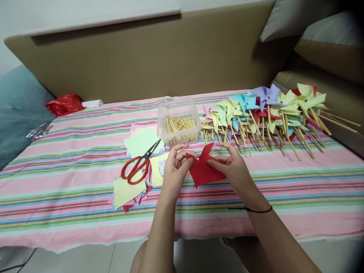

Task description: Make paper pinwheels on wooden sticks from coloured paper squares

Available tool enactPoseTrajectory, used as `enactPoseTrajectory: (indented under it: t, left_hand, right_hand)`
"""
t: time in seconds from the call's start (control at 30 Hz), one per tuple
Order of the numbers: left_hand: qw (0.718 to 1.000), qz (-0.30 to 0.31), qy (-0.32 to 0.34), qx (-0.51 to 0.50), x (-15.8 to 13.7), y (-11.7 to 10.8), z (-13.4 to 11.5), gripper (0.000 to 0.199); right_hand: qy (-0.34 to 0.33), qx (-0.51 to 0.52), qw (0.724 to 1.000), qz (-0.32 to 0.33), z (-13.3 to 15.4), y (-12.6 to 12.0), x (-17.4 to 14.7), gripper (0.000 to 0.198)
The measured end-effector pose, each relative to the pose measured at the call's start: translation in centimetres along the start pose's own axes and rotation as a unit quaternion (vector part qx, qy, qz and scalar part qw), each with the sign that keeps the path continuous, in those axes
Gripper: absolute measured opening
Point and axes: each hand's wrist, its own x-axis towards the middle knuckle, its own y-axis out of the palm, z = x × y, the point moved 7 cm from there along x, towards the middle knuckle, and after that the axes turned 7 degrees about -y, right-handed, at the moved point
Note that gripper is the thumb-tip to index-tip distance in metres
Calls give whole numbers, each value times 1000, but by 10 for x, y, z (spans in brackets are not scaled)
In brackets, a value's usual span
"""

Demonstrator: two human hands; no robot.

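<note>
A red sheet of paper (205, 173) with cut flaps is held up in front of me between both hands. My left hand (179, 163) pinches its left corner between thumb and fingers. On the other side, my right hand (229, 161) grips the paper with the thumb in front, and one narrow flap points upward between the hands. Left of my left hand lie red-handled scissors (138, 165), resting across stacks of coloured paper. A pale green sheet (142, 141) tops one stack, and a pale yellow sheet (128, 190) tops another.
Behind my hands stands a clear plastic box (178, 137) of short wooden sticks (180, 124). Many finished paper pinwheels (269, 98) on sticks are heaped at the right. A red plastic bag (65, 105) lies at the back left on the striped cloth (85, 167).
</note>
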Motion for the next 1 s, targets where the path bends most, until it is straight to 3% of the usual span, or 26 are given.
enactPoseTrajectory:
  t: [0.13,0.33,0.47,1.0]
  left_hand:
    - [1000,9,-19,6,0,4,2,26]
    - [999,-5,-26,25,2,3,8,46]
    - [997,-23,-20,70,4,-2,11,42]
    - [994,-84,-47,59,6,-9,18,43]
  right_hand:
    - [-12,-16,1000,13,1,1,0,63]
    - [-52,-34,997,48,4,6,-1,66]
    - [-59,-44,996,57,3,8,-1,64]
    - [-16,-29,999,39,-2,7,0,66]
